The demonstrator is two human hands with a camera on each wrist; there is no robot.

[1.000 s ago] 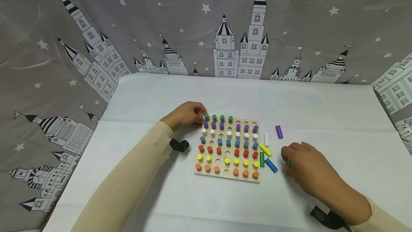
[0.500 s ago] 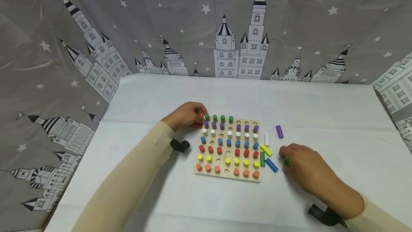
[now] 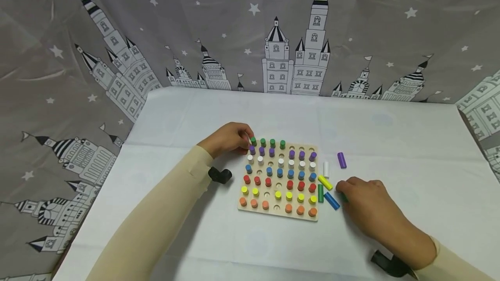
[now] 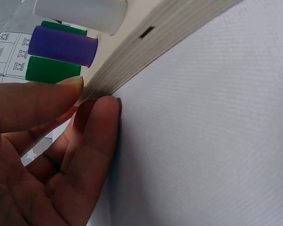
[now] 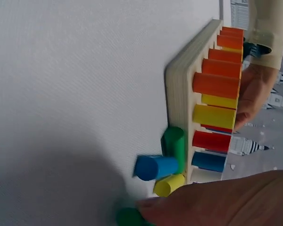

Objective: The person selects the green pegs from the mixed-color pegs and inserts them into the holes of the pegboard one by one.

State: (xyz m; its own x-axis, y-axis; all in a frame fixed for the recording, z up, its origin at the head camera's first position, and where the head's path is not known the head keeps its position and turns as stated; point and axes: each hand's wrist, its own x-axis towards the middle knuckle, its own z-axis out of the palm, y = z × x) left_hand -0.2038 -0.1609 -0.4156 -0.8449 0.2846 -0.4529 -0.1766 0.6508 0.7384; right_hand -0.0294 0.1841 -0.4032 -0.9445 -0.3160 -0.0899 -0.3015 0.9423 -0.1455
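Note:
A square wooden pegboard holds rows of green, purple, white, blue, red, yellow and orange pegs, with several bare holes among them. At its far left corner, my left hand grips the board; the left wrist view has the thumb and fingertips at the board's edge, beside a green peg. To the right of the board, my right hand pinches a green peg, mostly hidden behind the fingers. In the right wrist view this peg shows under the fingertip, low over the cloth.
Loose pegs lie right of the board: purple, white, yellow, green and blue. A white cloth covers the table. Behind it hangs a grey curtain printed with castles.
My right hand shifts slightly left towards the loose pegs, and the green peg it holds turns more out of sight. My left hand stays at the board's corner.

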